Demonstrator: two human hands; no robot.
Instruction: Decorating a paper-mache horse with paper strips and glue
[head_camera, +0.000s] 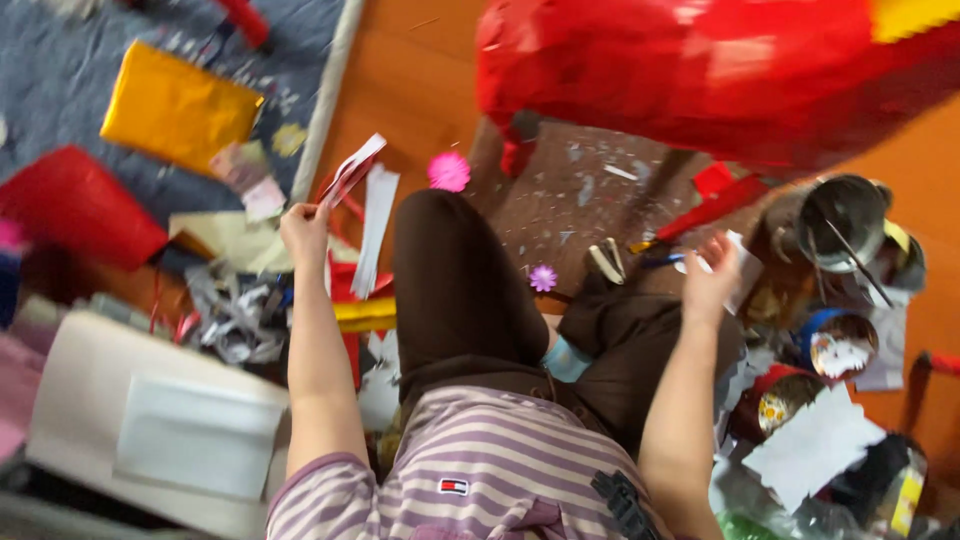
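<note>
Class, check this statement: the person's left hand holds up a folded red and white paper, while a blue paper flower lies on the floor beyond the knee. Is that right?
Not quite. The head view shows the flower is pink, not blue. The rest stands: the left hand holds up the folded red and white paper.

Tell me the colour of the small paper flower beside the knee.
Bright pink paper flower, clearest in the head view.
</note>
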